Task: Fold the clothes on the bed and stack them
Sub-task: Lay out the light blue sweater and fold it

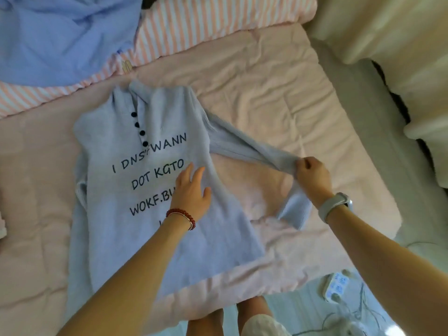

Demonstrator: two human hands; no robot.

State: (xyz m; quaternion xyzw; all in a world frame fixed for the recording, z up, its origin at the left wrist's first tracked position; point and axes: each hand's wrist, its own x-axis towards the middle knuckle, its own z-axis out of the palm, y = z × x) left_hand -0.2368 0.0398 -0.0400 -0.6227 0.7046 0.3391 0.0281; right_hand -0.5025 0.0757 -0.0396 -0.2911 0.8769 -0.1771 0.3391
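**Grey sweater flat on the bed, one sleeve pulled out**

Grey and soft, the sleeve point(254, 151) is pinched in the right hand point(312, 175). The fingers curl round the cloth near the cuff end, and the cuff point(294, 209) hangs down under the hand. The sleeve is stretched out to the side, away from the body of the sweater, and lifted a little off the sheet. A white watch band point(335, 206) sits on the right wrist.

The left hand point(192, 190) lies flat on the front of the sweater point(135, 190). Its fingers are straight and spread, and they press down on the cloth near the sweater's right edge. A string of red beads point(180, 215) goes round the left wrist.

The sweater lies face up in the middle of the bed, with its collar at the far end and its bottom hem close to the person. It has four dark buttons point(139, 128) below the collar and lines of black letters point(150, 170) across the chest. The left hand covers part of the letters. The other sleeve cannot be seen well on the left side.

Under the sweater is a pink sheet point(266, 98) with many creases. A quilt with pink and white stripes point(194, 27) lies along the far side of the bed. A blue cloth point(60, 37) rests on top of the quilt at the far left. On the floor by the person's legs is a white power strip point(337, 286) with cords.
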